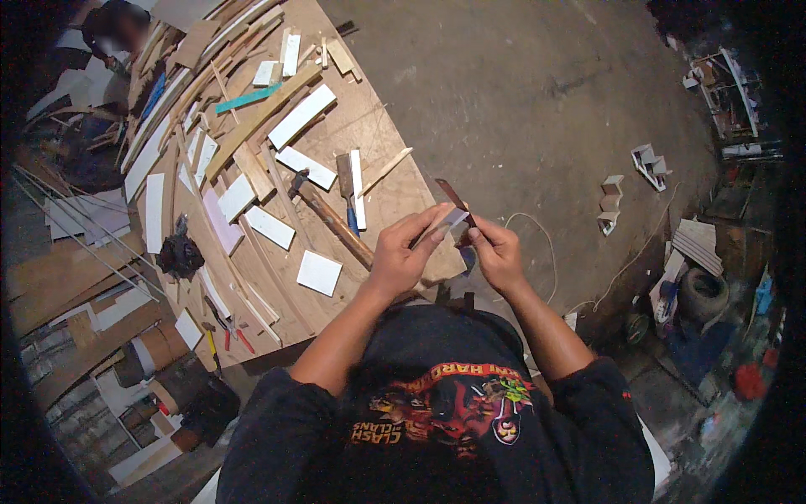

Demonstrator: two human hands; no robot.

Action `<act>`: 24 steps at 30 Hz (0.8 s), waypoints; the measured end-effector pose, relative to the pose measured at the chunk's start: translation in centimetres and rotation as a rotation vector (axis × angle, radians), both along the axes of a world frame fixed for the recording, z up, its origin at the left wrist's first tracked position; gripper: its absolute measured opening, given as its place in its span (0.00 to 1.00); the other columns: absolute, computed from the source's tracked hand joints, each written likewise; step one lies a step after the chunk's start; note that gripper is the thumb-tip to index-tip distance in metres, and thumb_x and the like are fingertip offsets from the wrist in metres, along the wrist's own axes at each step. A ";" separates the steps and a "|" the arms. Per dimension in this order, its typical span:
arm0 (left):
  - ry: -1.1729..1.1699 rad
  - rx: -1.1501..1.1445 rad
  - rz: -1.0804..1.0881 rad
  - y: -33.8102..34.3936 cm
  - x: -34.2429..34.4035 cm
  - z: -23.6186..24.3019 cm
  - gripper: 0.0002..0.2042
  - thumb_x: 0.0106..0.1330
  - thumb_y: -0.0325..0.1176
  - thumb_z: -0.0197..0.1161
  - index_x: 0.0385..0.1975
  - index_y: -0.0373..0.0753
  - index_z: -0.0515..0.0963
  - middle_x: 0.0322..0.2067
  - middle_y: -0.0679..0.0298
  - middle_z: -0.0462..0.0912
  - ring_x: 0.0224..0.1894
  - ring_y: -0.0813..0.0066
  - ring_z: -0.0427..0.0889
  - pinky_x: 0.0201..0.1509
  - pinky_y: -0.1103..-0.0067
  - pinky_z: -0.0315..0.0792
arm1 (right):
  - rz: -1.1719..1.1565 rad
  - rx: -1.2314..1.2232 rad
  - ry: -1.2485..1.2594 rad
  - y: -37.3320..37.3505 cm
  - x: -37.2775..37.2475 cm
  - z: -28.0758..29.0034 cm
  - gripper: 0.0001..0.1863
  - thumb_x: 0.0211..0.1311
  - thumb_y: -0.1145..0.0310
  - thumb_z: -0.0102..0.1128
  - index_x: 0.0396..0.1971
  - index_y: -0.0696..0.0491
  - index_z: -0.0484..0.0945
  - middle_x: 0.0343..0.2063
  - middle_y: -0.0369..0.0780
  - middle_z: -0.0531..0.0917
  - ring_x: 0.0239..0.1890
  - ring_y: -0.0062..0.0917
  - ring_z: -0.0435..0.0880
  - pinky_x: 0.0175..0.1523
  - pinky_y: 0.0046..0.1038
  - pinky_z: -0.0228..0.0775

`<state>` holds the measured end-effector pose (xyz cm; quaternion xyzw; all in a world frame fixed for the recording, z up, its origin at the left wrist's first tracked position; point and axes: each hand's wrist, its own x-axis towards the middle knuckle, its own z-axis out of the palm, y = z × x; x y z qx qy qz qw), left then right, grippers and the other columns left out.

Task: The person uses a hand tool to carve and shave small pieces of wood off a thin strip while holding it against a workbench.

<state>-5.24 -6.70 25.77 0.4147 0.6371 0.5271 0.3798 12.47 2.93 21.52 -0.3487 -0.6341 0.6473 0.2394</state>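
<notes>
"How far along is it?"

"Under way, I'd judge: the blade (450, 192) is up against or very near the white piece (454, 217), and neither is set down. I can't see a finished cut or edge on it. White boards (303, 116) lie loose on the counter (386, 139), beside a hammer (323, 206); how many of them are left to work, I can't tell."

"Where are the two, exactly?"

"In the air in front of the chest, just past the counter's right edge."

"And the fingers?"

"The left hand (403, 249) pinches the white piece between thumb and fingers; the right hand (497, 252) pinches the blade near its lower end."

"Which way do they point?"

"The blade's long axis slants, free tip away from the person and leftward. The white piece runs away and rightward, out of the left fingers, so the two cross."
</notes>
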 end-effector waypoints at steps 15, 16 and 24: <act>0.126 0.121 0.044 0.7 3.5 3.1 0.23 0.63 0.32 0.70 0.58 0.33 0.78 0.33 0.54 0.83 0.32 0.69 0.82 0.39 0.75 0.75 | 0.107 -0.041 0.118 2.8 -0.4 -0.5 0.17 0.76 0.70 0.52 0.57 0.61 0.78 0.55 0.42 0.83 0.52 0.23 0.82 0.57 0.27 0.74; 0.127 0.122 0.048 0.7 3.6 3.1 0.23 0.63 0.32 0.70 0.58 0.33 0.78 0.33 0.54 0.83 0.32 0.69 0.82 0.39 0.75 0.75 | 0.103 -0.083 0.139 2.9 -0.5 -0.6 0.17 0.76 0.69 0.52 0.57 0.61 0.78 0.54 0.42 0.83 0.51 0.23 0.82 0.57 0.27 0.75; 0.157 0.019 0.022 0.2 3.9 3.9 0.22 0.62 0.30 0.69 0.56 0.31 0.79 0.39 0.51 0.85 0.38 0.66 0.85 0.44 0.75 0.76 | 0.151 -0.117 0.216 3.5 -0.5 -1.4 0.17 0.76 0.69 0.52 0.58 0.60 0.78 0.49 0.41 0.86 0.49 0.24 0.83 0.56 0.27 0.75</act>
